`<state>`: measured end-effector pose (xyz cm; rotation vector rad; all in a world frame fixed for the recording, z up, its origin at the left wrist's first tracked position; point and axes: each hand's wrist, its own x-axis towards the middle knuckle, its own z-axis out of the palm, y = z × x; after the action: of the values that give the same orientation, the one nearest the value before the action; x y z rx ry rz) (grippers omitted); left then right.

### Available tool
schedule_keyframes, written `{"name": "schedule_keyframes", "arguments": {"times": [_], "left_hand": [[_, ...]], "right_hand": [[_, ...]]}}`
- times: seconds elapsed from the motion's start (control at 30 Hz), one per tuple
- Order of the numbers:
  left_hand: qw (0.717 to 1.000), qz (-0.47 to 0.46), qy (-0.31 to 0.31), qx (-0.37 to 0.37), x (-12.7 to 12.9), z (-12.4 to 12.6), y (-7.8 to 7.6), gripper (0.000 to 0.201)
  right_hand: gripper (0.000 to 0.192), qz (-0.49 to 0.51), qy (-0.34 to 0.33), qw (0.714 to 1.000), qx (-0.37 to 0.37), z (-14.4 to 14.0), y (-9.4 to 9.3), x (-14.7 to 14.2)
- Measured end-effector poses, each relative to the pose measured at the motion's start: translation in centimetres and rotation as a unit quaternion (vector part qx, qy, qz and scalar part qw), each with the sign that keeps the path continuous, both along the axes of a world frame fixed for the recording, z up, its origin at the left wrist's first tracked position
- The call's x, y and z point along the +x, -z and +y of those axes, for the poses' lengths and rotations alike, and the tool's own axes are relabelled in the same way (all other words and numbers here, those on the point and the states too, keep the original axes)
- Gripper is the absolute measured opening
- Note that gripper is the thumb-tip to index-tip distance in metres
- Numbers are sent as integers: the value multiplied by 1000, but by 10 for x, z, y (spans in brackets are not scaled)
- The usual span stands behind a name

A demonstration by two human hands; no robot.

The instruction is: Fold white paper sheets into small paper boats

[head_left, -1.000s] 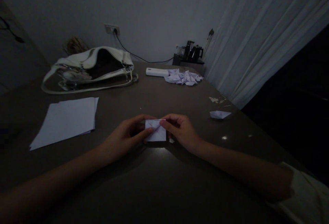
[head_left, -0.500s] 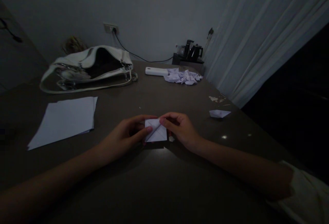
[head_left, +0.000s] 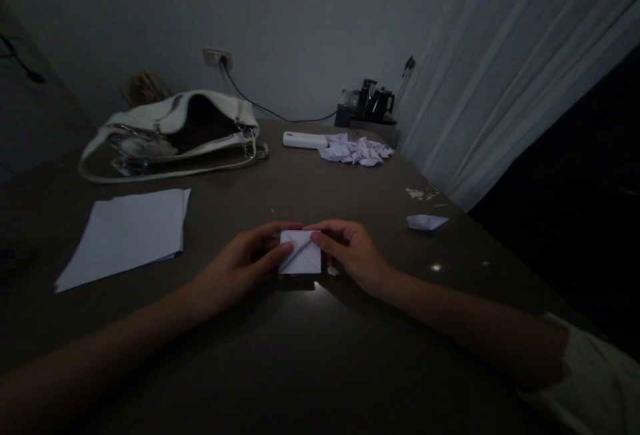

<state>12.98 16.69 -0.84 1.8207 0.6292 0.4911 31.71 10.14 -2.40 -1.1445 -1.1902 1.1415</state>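
Note:
A small square of folded white paper (head_left: 306, 259) is held just above the table, with diagonal creases and a raised fold running across its face. My left hand (head_left: 250, 255) grips its left edge, thumb on top and fingers behind. My right hand (head_left: 353, 252) pinches the upper right part, its thumb lying on the paper near the diagonal fold. The fingers behind the paper are mostly hidden. A tiny white paper scrap (head_left: 333, 271) lies beneath my right hand.
Left on the table lies a stack of white sheets (head_left: 127, 238), with a white bag (head_left: 175, 135) behind. A folded paper boat (head_left: 427, 222) and scraps (head_left: 423, 193) lie right. Farther back are a pile of folded papers (head_left: 357, 150), a white bar-shaped object (head_left: 304, 140) and a black kettle (head_left: 381, 103).
The folded paper has shifted slightly left in my hands, and my right thumb sits a little farther in from its corner. Both hands keep their grip.

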Motion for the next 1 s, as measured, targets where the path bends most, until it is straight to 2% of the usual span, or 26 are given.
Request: {"name": "schedule_keyframes", "arguments": {"times": [0.43,0.57,0.7,0.87,1.0], "left_hand": [[988,75,13,138,-1,1,5,45],[988,67,30,132,-1,2,6,47],[991,62,21,115,0,1,6,48],[997,39,17,66,-1,1,8,48],[995,43,26,81,-2,3,12,48]], "right_hand": [[25,-4,25,1000,-12,2,3,1],[23,-9,28,1000,-8,1,1,0],[21,-17,18,1000,-6,-1,0,-1],[24,2,4,1000,11,-1,2,-1],[18,9,2,1000,14,0,5,-1]]}}
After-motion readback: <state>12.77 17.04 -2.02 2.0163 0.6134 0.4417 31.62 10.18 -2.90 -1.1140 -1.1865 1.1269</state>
